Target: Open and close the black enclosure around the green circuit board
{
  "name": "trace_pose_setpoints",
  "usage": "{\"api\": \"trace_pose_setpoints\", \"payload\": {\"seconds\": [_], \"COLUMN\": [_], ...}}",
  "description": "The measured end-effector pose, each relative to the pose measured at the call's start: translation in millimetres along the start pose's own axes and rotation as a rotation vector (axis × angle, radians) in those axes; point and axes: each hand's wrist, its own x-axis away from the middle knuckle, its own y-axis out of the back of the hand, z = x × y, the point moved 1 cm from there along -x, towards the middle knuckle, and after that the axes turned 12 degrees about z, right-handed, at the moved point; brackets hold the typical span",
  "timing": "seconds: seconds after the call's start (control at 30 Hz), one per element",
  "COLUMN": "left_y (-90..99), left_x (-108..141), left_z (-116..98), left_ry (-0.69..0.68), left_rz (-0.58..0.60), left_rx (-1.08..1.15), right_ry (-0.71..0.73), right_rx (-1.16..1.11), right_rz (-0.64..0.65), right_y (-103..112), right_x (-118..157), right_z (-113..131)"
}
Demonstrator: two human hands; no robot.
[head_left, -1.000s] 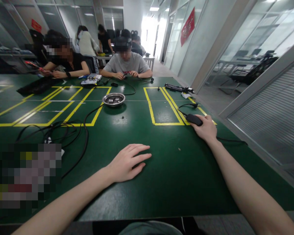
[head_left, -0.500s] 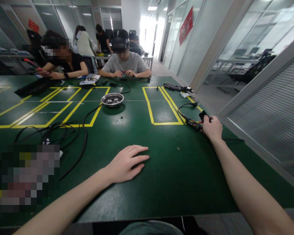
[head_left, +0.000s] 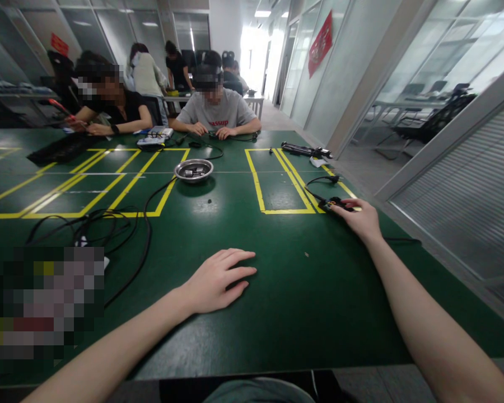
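My left hand [head_left: 218, 282] lies palm down on the green table, fingers stretched out, touching nothing but the tabletop. Over at the right side, my right hand [head_left: 363, 219] has its thumb and fingers on a small black electrical part [head_left: 332, 205] with colored bits showing at its near end. The fingers cover much of this part, so its exact kind stays hidden. A short black cord with a plug [head_left: 332, 179] curves away behind it. Another black cable [head_left: 403, 240] runs out to the right of my right wrist.
A metal bowl [head_left: 194, 170] holding small metal pieces stands mid-table. Coiled black cables [head_left: 109, 226] lie at left, beside a blurred-out area. Yellow tape [head_left: 288, 211] marks rectangles. A folded black tripod-like object [head_left: 306, 150] lies at far right. Two people [head_left: 216, 109] work across the table.
A dark piece that stood up in my right hand is now lower, down against the black electrical part, and my fingers have shifted slightly left. My left hand stays put.
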Motion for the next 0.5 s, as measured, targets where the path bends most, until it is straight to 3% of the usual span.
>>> {"api": "trace_pose_setpoints", "payload": {"seconds": [0.1, 0.5], "left_y": [0.0, -1.6], "left_x": [0, 0], "left_z": [0, 0], "left_ry": [0.001, 0.011], "left_rz": [0.002, 0.035], "left_rx": [-0.002, 0.029], "right_ry": [0.120, 0.030], "right_rx": [0.130, 0.150], "right_rz": [0.030, -0.050], "right_y": [0, 1], "right_x": [-1, 5], "right_z": [0, 11]}}
